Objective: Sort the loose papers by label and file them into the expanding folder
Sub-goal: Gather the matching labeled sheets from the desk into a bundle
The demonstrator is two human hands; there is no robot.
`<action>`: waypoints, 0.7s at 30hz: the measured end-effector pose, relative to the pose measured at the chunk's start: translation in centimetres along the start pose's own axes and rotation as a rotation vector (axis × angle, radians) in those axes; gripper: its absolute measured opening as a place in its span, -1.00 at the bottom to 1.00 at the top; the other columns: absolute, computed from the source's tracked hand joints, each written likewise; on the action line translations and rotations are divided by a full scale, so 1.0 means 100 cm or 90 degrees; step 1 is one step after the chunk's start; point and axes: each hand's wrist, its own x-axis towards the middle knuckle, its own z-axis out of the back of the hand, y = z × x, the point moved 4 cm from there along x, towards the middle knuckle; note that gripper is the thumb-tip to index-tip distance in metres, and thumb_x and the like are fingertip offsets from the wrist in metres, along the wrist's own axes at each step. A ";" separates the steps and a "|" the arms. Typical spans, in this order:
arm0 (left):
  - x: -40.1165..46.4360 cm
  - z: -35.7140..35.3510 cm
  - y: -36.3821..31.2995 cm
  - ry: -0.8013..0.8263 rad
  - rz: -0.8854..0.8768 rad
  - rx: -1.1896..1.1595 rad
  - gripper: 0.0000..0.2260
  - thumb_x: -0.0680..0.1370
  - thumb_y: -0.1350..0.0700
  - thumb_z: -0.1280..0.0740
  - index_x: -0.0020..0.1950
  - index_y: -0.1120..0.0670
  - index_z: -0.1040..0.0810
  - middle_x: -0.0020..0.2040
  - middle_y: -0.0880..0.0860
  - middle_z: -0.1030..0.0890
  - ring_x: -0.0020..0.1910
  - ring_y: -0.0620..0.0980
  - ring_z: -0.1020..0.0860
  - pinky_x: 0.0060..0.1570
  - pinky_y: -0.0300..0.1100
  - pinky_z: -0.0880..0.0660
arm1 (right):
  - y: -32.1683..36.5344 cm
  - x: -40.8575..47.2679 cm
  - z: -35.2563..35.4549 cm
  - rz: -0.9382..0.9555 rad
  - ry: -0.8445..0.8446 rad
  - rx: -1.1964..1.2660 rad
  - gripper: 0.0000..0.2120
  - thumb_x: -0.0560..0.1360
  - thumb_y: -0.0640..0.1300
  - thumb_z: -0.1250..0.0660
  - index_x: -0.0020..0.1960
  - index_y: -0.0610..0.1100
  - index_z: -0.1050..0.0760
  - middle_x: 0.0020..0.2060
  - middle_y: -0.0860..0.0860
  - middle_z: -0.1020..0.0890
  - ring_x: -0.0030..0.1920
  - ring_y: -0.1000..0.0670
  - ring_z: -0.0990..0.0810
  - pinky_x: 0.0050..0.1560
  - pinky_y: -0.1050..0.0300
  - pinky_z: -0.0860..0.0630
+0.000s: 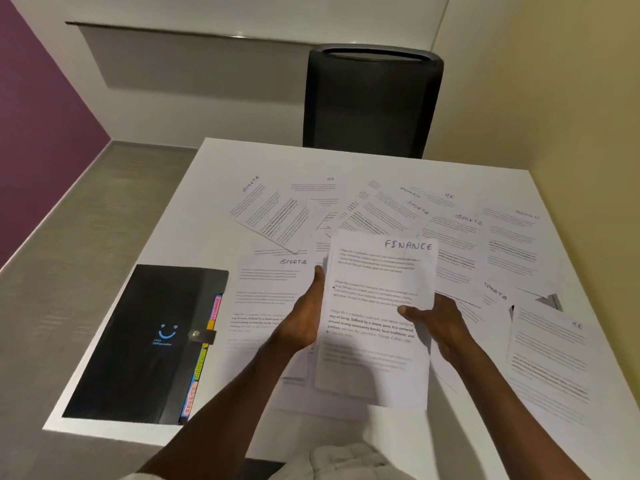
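**The folder lies to the left of the held FINANCE stack**

Both hands hold one small stack of papers marked FINANCE above the bench. The left hand grips the left long edge of the stack, with the fingers behind the sheets, and the right hand pinches the right edge, the thumb lying on the printed face. The hands are apart, one on each side, and the stack stands almost upright, its long axis running away from the person.

The expanding folder lies flat at the near left corner of the bench, well apart from the stack. It looks closed, its strap fastened over the side. Its long axis also runs away from the person, a little tilted, and the coloured tabs are along its right edge, which faces the hands. The left hand is nearer to it, so I judge that this hand should open the strap while the right hand keeps the stack.

Other loose papers, labelled SPORTS, HR and ADMIN, are spread on the bench beyond and to the right.
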 end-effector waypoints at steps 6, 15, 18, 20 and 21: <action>-0.002 -0.011 -0.056 -0.120 -0.288 0.327 -0.67 0.60 0.04 -0.37 0.37 0.02 -0.54 0.20 -0.09 -0.66 0.11 -0.15 -0.64 0.04 -0.21 -0.61 | 0.053 0.007 -0.004 0.121 -0.111 0.044 -0.70 0.36 -0.19 -0.55 0.06 -0.04 -0.59 -0.12 0.08 -0.67 -0.15 0.14 -0.64 -0.20 0.24 -0.53; 0.021 0.031 -0.030 -0.256 -0.270 0.293 -0.71 0.48 0.17 -0.51 0.17 0.02 -0.60 0.05 -0.01 -0.69 0.06 0.02 -0.67 -0.01 -0.08 -0.65 | 0.005 0.042 -0.047 0.108 -0.015 0.006 -0.59 0.46 -0.14 -0.47 0.29 -0.11 -0.51 0.06 0.09 -0.65 0.09 0.08 -0.63 -0.01 0.30 -0.57; 0.031 0.033 -0.018 -0.271 -0.269 0.372 -0.76 0.55 0.16 -0.43 0.21 0.10 -0.58 0.03 0.00 -0.66 0.08 0.07 -0.65 -0.07 -0.28 -0.61 | -0.014 0.052 -0.058 0.089 -0.033 -0.045 -0.55 0.49 -0.10 -0.44 0.34 -0.13 -0.44 0.16 0.00 -0.59 0.14 -0.01 -0.56 0.10 0.10 -0.51; 0.032 0.033 -0.028 -0.322 -0.270 0.392 -0.73 0.58 0.16 -0.39 0.26 0.19 -0.56 0.07 0.02 -0.65 0.10 0.04 -0.62 -0.10 -0.48 -0.50 | -0.011 0.058 -0.058 0.098 -0.095 -0.062 -0.57 0.45 -0.10 -0.47 0.25 -0.13 -0.40 0.09 0.01 -0.56 0.09 0.00 -0.54 0.01 0.16 -0.46; 0.030 0.035 -0.035 -0.357 -0.279 0.388 -0.70 0.58 0.17 -0.38 0.28 0.23 -0.55 0.10 0.05 -0.64 0.12 0.03 -0.61 -0.06 -0.49 -0.46 | -0.009 0.058 -0.055 0.096 -0.140 -0.076 -0.54 0.42 -0.11 -0.50 0.23 -0.14 -0.39 0.06 0.00 -0.53 0.06 -0.01 -0.52 -0.04 0.21 -0.42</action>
